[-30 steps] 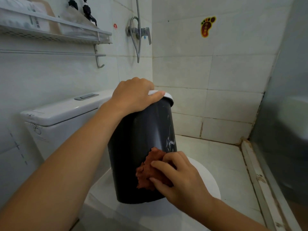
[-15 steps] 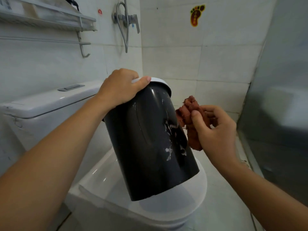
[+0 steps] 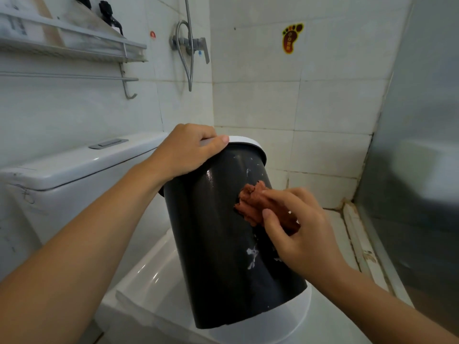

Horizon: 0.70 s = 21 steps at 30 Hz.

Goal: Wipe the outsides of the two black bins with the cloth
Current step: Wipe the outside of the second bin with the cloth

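The bin (image 3: 223,234) sits tipped on the closed toilet lid (image 3: 154,289), its top leaning left toward the cistern (image 3: 74,165) and only its near bottom edge bearing on the lid. The left hand (image 3: 185,150) is closed over the white rim (image 3: 248,141), fingers curled across the top, and that is what keeps the bin from rolling. The right hand (image 3: 300,232) has the cloth (image 3: 258,204) bunched between thumb and fingers and pressed flat to the bin's right side, above a few white smears (image 3: 252,255) lower down.

It looks a light, stiff plastic thing with a glossy wall, so I'd expect it to slide or spin on that smooth lid if the push gets hard (the rim is the sensible place to hold, as it gives a lip to hook). The cloth is soft and wadded, and should mould to the curve. Only one bin is in sight; where the second is I cannot say.
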### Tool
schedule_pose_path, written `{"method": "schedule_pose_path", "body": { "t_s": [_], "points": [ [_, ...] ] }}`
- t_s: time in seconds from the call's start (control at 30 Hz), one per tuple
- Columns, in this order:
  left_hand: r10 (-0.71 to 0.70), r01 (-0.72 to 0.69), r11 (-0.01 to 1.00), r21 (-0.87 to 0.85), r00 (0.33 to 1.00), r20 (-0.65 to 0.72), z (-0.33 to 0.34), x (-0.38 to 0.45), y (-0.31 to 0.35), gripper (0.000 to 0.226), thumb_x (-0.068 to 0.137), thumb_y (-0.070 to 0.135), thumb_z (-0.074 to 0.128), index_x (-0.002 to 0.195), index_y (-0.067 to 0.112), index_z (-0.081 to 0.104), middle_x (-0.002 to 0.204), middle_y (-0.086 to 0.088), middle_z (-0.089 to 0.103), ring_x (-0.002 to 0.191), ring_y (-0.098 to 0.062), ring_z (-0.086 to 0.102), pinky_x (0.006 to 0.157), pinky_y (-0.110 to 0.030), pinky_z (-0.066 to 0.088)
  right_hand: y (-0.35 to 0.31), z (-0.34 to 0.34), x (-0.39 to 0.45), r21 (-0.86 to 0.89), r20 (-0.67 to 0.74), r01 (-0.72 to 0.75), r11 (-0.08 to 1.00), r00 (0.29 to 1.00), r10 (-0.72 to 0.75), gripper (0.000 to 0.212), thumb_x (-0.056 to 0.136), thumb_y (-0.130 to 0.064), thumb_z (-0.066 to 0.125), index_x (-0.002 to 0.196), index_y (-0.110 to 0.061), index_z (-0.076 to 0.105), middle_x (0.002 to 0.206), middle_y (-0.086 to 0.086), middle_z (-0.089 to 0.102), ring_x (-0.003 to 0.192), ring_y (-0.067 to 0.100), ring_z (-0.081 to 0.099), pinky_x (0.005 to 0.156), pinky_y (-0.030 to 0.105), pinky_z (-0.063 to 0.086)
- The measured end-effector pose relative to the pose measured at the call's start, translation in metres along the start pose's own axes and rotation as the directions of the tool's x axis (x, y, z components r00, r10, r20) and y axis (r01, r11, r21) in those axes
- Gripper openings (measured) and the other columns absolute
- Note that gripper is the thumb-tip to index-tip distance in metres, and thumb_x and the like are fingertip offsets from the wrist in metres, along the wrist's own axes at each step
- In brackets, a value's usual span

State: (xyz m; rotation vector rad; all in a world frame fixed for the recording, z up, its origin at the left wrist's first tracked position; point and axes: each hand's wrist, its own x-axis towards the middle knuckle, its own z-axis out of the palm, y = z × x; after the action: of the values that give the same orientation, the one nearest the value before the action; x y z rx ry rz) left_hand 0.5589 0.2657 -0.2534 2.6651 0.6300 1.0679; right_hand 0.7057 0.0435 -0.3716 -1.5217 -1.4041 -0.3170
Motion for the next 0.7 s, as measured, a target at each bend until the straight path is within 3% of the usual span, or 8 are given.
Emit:
{"method": "schedule_pose_path", "body": {
  "t_s": [0.17,0.27,0.33,0.43,0.5,0.6,0.7],
  "points": [
    [-0.029,0.027,0.999,0.028,0.996,0.079,-0.006,0.001,0.011,0.045,0.098,0.054,0.051,0.065,0.023,0.06,0.066,0.007,0.058,0.065,-0.008,0.056,0.06,-0.03,0.039,-0.001,-0.002,-0.001,-0.06,0.04,-0.012,0.998,0.999,0.015,0.036,0.091,-0.041,0.06,0.126,-0.041,0.056,0.112,-0.014,0.051,0.1,0.001,0.053,0.076,0.012,0.046],
    [-0.017,0.016,0.999,0.05,1.0,0.014,-0.002,-0.001,0.015,0.05,0.096,0.056,0.053,0.066,0.016,0.057,0.066,-0.002,0.057,0.065,-0.021,0.055,0.059,-0.033,0.04,-0.003,-0.002,-0.002,-0.045,0.064,-0.018,0.999,0.998,0.021,0.038,0.09,-0.04,0.062,0.125,-0.047,0.048,0.112,-0.02,0.049,0.103,-0.002,0.051,0.082,0.007,0.044],
    [0.007,-0.004,0.998,0.057,0.999,-0.049,-0.001,-0.004,0.017,0.051,0.092,0.059,0.052,0.065,0.016,0.057,0.063,-0.004,0.057,0.062,-0.023,0.055,0.057,-0.035,0.042,-0.004,0.0,-0.004,-0.025,0.039,-0.001,1.0,0.999,0.002,0.042,0.09,-0.037,0.067,0.128,-0.042,0.05,0.114,-0.021,0.052,0.104,0.0,0.053,0.086,0.008,0.044],
    [0.027,-0.024,0.998,0.066,0.999,-0.042,-0.002,-0.006,0.022,0.052,0.088,0.064,0.046,0.073,0.018,0.066,0.068,-0.001,0.064,0.066,-0.02,0.061,0.062,-0.043,0.054,-0.005,0.006,-0.01,-0.073,-0.057,0.083,0.994,0.995,-0.088,0.043,0.09,-0.031,0.07,0.132,-0.025,0.061,0.119,-0.008,0.059,0.105,0.006,0.055,0.089,0.012,0.046],
    [0.034,-0.033,0.997,0.064,0.999,-0.012,-0.001,-0.007,0.027,0.053,0.087,0.068,0.042,0.079,0.022,0.068,0.073,0.004,0.067,0.07,-0.015,0.063,0.064,-0.044,0.054,-0.008,0.012,-0.012,-0.117,-0.119,0.133,0.984,0.982,-0.147,0.042,0.093,-0.035,0.067,0.132,-0.019,0.066,0.122,-0.001,0.059,0.107,0.01,0.054,0.091,0.013,0.045],
    [0.083,-0.085,0.993,0.076,0.996,0.023,-0.002,-0.008,0.033,0.046,0.085,0.075,0.038,0.095,0.041,0.067,0.085,0.018,0.067,0.08,-0.006,0.062,0.067,-0.032,0.048,-0.016,0.018,-0.005,-0.179,-0.167,0.192,0.965,0.961,-0.222,0.042,0.094,-0.041,0.063,0.13,-0.02,0.068,0.121,-0.002,0.056,0.106,0.012,0.051,0.09,0.014,0.042],
    [0.107,-0.111,0.992,0.057,0.991,0.075,-0.004,-0.01,0.035,0.046,0.087,0.074,0.04,0.11,0.045,0.067,0.101,0.017,0.071,0.094,-0.009,0.064,0.083,-0.039,0.054,-0.022,0.021,0.016,-0.123,-0.194,0.123,0.985,0.97,-0.145,0.038,0.094,-0.041,0.064,0.128,-0.027,0.067,0.113,-0.006,0.055,0.101,0.011,0.053,0.085,0.016,0.044]
  ]
}}
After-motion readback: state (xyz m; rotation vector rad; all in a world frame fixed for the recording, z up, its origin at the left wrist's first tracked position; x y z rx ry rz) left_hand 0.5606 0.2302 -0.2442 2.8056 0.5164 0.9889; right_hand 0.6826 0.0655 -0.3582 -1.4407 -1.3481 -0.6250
